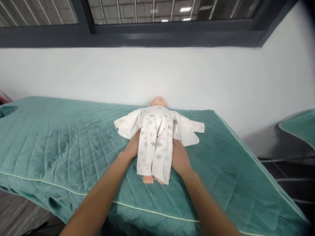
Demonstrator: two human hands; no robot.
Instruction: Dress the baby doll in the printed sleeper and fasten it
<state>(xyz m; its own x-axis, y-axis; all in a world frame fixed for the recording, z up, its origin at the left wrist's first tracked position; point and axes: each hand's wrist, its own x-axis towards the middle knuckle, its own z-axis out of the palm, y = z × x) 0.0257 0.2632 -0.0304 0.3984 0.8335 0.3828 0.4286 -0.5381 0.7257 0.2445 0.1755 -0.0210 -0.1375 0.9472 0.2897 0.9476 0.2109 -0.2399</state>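
Observation:
A baby doll (158,101) lies on its back, head toward the wall and bare feet (148,179) toward me. White printed baby trousers (157,131) cover its body and legs down to the ankles. Beneath them a white long-sleeved baby top (187,127) is spread out to both sides. My left hand (133,144) grips the trousers' left edge, and its fingertips are partly hidden by the cloth. On the opposite edge my right hand (180,158) is closed at the trouser side with its fingers bent, the thumb out of sight.
A green quilted cover (73,137) with pale piping lies over the bed. Behind it rises a white wall (98,72) under a dark-framed window (172,34). Another green-covered surface (301,127) stands at the right, across a gap with dark flooring.

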